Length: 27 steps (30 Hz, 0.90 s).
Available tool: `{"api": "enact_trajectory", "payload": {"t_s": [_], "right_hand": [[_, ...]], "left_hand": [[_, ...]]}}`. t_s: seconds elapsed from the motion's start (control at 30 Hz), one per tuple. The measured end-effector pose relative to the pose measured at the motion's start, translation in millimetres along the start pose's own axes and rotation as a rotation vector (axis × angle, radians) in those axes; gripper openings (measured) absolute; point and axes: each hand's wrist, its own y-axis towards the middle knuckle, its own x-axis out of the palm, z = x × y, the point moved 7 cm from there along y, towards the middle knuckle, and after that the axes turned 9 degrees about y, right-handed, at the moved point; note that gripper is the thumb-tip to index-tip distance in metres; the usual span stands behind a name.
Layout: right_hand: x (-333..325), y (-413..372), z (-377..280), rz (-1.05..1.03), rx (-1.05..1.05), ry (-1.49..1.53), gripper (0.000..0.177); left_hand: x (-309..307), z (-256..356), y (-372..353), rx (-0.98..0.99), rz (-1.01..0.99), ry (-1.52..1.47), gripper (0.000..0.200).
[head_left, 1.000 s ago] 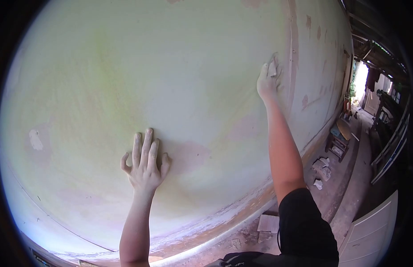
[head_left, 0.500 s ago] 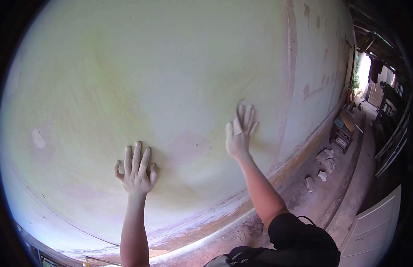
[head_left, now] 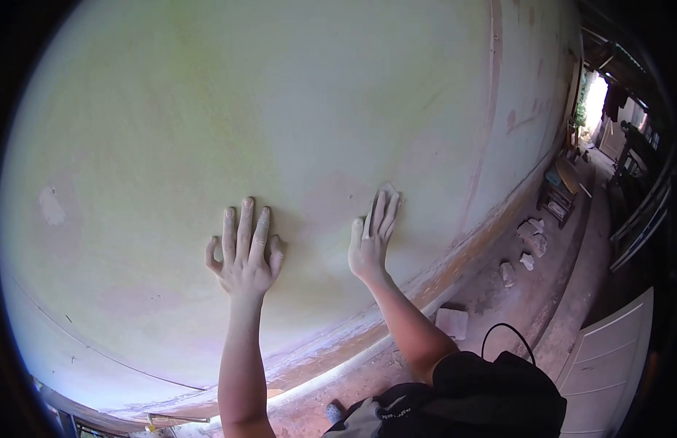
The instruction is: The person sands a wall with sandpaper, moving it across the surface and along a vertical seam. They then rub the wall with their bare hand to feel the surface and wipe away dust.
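Observation:
A large wall [head_left: 309, 95] with greenish and whitish patches fills most of the view. My left hand [head_left: 245, 252] lies against it with fingers spread, holding nothing. To its right and slightly higher, my right hand [head_left: 373, 237] presses a thin piece of sandpaper [head_left: 391, 190] against the wall. Only the edges of that sheet show, past the fingertips and beside the index finger; the rest is hidden under the hand. Pale dust coats both hands and the forearms.
Broken pale chunks [head_left: 532, 237] lie on the floor at the right, with a small wooden stand [head_left: 557, 201] beyond. A white panel [head_left: 608, 358] leans at the lower right. A bright doorway [head_left: 595, 106] shows far off.
My right hand has moved down and to the left across the wall with the sandpaper. My left hand appears higher and further right in view, and the camera has shifted too.

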Motion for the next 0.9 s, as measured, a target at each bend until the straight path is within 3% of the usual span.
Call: {"api": "enact_trajectory", "payload": {"t_s": [0.07,0.2,0.27,0.3,0.33,0.4,0.5,0.53,0.6,0.67,0.73,0.83,0.9], "right_hand": [[7,-36,6,-0.121,-0.016,0.043,0.063],[-22,-17,-9,-0.196,-0.047,0.199,0.057],[-30,-14,4,-0.063,0.307,0.79,0.051],[-34,-20,14,0.105,0.554,0.873,0.049],[-38,-22,6,0.126,0.546,0.86,0.049],[-47,-35,4,0.324,0.753,1.055,0.047],[-52,-59,-3,0.362,0.851,1.125,0.047],[-58,-71,-1,0.389,0.846,1.094,0.047],[-59,-87,-6,0.211,0.788,0.997,0.049],[-75,-99,-3,0.254,0.722,0.919,0.044],[-99,-116,21,0.3,0.742,0.642,0.035],[-127,-121,11,0.426,0.573,0.551,0.029],[-136,-125,7,0.443,0.593,0.49,0.028]], "left_hand": [[0,-2,-6,0.021,-0.011,-0.027,0.048],[-2,-5,-28,0.097,-0.008,-0.126,0.051],[-3,-7,-38,0.105,-0.014,-0.178,0.051],[-3,-7,-42,0.126,-0.033,-0.207,0.052],[-3,-6,-44,0.152,-0.053,-0.238,0.053],[-5,-9,-44,0.153,-0.015,-0.325,0.044],[-7,-10,-44,0.203,-0.033,-0.463,0.029],[-8,-11,-43,0.212,-0.039,-0.491,0.022],[-9,-9,-43,0.224,-0.052,-0.557,0.015],[-9,-9,-42,0.189,-0.013,-0.575,0.011],[-8,-4,-43,0.182,0.004,-0.627,0.007],[-6,5,-45,0.175,0.022,-0.663,0.005],[-5,14,-43,0.21,0.013,-0.703,0.005]]}}
